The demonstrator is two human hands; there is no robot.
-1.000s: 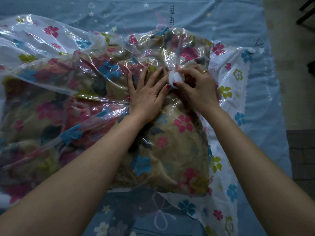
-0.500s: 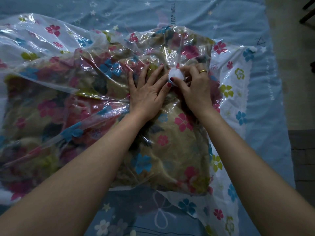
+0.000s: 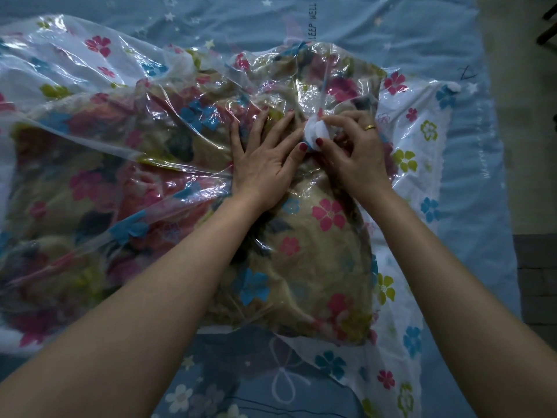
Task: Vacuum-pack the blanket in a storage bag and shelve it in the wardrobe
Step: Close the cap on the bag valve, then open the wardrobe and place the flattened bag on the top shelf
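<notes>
A clear storage bag [image 3: 419, 152] printed with coloured flowers lies across the bed, puffed up and wrinkled. Inside it is a folded tan blanket [image 3: 319, 267] with a flower pattern. A small white round valve cap [image 3: 316, 132] sits on top of the bag near its right end. My left hand [image 3: 265, 158] lies flat on the plastic just left of the valve, fingers spread and straight. My right hand [image 3: 358, 155], with a gold ring, pinches the white cap between thumb and fingertips.
The bag rests on a light blue bedsheet [image 3: 241, 28] with stars and printed words. The bed's right edge borders a beige floor [image 3: 518, 146]. A dark chair leg [image 3: 547, 22] shows at the top right corner.
My right hand's fingers have shifted a little around the white cap. My left hand stays pressed on the bag in the same place.
</notes>
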